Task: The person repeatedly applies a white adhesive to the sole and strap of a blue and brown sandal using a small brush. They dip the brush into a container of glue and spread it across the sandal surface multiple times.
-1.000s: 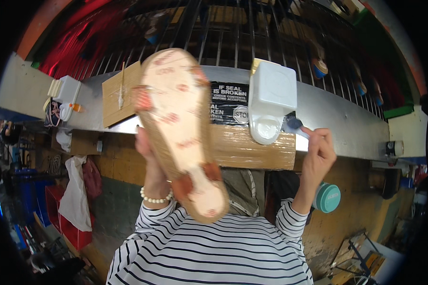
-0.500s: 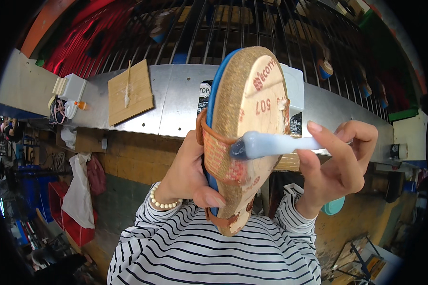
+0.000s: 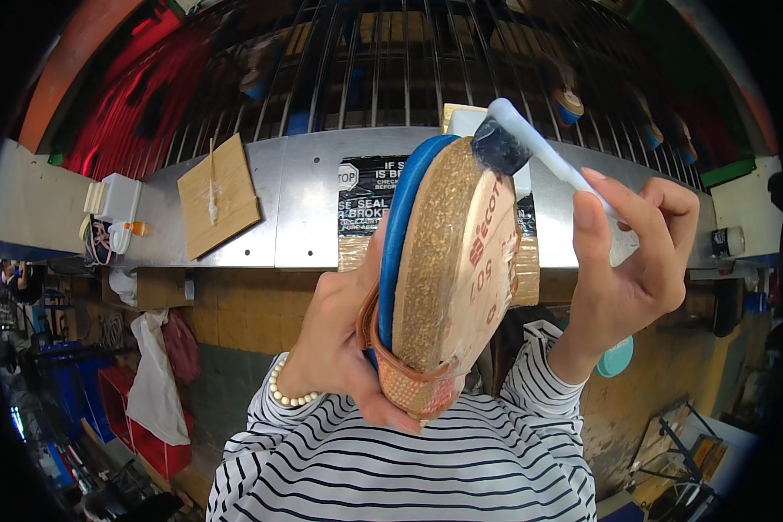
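My left hand (image 3: 339,326) is closed round the strap end of a sandal sole (image 3: 431,261), which stands tilted up in front of my chest. The sole has a speckled cork edge, a blue upper layer, a pale printed underside and an orange-brown woven strap (image 3: 418,383). Between the thumb and fingers of my right hand (image 3: 639,261), I hold a brush (image 3: 539,148) by its pale handle. Its dark bristles lie against the top end of the sole, where cork meets pale underside.
Behind the sole runs a metal bench (image 3: 300,191) with a taped cardboard box (image 3: 352,248). Left on it lie a cardboard piece (image 3: 244,191) bearing a white-tipped stick and a white container (image 3: 122,200). Metal bars (image 3: 374,96) rise beyond. A red crate (image 3: 170,461) stands lower left.
The brush has moved from the strap area up to the sole's far end. My left hand has turned the sole, so its cork edge faces me more.
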`<state>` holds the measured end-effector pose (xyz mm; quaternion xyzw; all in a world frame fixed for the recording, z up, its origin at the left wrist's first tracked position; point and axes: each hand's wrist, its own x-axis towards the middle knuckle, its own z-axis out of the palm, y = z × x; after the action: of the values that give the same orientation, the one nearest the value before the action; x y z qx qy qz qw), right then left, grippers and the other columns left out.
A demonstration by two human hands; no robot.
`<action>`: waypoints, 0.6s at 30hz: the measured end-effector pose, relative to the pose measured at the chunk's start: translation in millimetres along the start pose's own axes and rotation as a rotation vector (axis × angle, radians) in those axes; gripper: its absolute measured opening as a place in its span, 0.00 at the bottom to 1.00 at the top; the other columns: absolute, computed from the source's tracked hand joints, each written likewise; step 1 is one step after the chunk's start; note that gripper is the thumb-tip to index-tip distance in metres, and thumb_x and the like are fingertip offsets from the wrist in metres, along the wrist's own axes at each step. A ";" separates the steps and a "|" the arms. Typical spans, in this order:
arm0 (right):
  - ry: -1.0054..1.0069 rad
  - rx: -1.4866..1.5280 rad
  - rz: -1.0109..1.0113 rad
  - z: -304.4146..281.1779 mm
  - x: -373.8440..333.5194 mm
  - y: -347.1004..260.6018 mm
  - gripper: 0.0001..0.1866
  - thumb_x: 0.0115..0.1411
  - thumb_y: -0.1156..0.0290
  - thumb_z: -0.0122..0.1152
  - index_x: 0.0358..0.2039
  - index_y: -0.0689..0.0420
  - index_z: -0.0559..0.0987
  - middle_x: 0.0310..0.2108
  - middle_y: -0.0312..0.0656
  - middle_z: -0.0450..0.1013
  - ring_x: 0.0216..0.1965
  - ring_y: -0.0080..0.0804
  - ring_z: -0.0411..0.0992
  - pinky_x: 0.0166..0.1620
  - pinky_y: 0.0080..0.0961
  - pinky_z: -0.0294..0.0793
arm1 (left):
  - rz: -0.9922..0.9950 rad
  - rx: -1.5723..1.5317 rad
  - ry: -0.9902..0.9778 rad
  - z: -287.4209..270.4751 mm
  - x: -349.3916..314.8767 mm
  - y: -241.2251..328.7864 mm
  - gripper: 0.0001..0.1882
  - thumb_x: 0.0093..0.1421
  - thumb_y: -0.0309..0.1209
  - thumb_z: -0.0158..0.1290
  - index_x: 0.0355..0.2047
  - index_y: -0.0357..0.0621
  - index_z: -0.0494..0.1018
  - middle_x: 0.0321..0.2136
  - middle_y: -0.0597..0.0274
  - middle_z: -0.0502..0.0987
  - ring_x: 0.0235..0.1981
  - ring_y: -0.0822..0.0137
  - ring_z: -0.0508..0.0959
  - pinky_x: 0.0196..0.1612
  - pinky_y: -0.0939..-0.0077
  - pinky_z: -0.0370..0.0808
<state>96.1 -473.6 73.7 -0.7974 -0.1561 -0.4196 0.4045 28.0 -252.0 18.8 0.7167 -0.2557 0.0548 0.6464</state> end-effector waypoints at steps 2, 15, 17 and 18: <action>-0.032 0.089 -0.070 -3.6 0.1 5.6 0.15 0.46 0.69 0.76 0.35 0.59 0.86 0.33 0.36 0.61 0.35 0.28 0.61 0.38 0.25 0.61 | 0.011 0.014 -0.023 0.8 1.5 1.9 0.83 0.25 0.68 0.73 0.72 0.36 0.41 0.56 0.42 0.74 0.52 0.52 0.80 0.57 0.64 0.74; -0.216 0.424 -0.242 -1.6 -3.3 31.2 0.22 0.39 0.52 0.76 0.32 0.51 0.86 0.33 0.35 0.58 0.32 0.28 0.59 0.34 0.24 0.58 | 0.028 -0.123 0.009 7.9 13.3 4.1 0.81 0.29 0.63 0.73 0.72 0.34 0.39 0.57 0.41 0.73 0.55 0.50 0.78 0.61 0.62 0.70; -0.202 0.385 -0.300 -0.9 -0.3 33.0 0.22 0.40 0.50 0.74 0.31 0.51 0.85 0.33 0.36 0.58 0.32 0.30 0.60 0.35 0.25 0.60 | -0.115 -0.296 0.151 19.3 12.9 8.9 0.80 0.30 0.63 0.73 0.72 0.34 0.39 0.57 0.41 0.73 0.55 0.50 0.78 0.61 0.62 0.71; -0.207 0.396 -0.332 0.6 1.6 34.2 0.21 0.40 0.50 0.75 0.31 0.51 0.85 0.33 0.36 0.58 0.32 0.30 0.60 0.35 0.25 0.60 | -0.064 -0.279 0.131 16.8 16.1 6.6 0.79 0.31 0.62 0.73 0.72 0.33 0.41 0.57 0.41 0.73 0.54 0.51 0.78 0.61 0.63 0.71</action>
<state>117.5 -494.6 57.1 -0.7050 -0.4040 -0.3580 0.4600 34.7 -273.0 28.7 0.6227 -0.1954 0.0448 0.7564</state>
